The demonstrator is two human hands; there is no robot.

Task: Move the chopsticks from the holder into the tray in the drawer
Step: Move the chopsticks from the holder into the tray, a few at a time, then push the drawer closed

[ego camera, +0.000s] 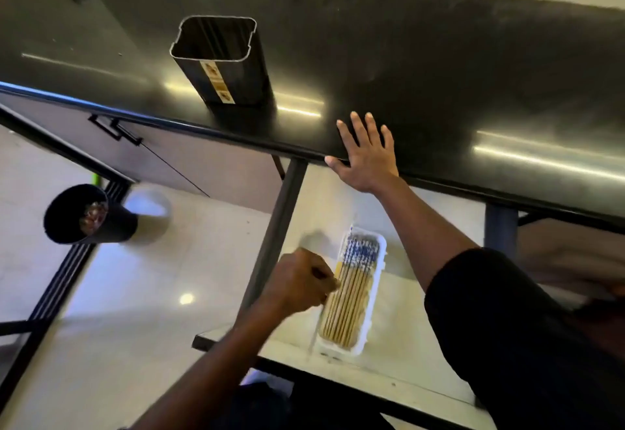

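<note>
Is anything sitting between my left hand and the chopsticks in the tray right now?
Nothing visible. The left hand is closed right at the left side of the chopsticks, which lie flat in the open white tray. The right hand rests apart on the black countertop edge.

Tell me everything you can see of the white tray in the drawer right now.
The white tray is a long, shallow, round-cornered trough, plastic by its look. It lies flat on the pale floor of the open drawer below the black countertop. Chopsticks fill it lengthwise, blue-patterned ends farthest from the person. The left hand, closed, sits at its left rim; contact is unclear.
</note>
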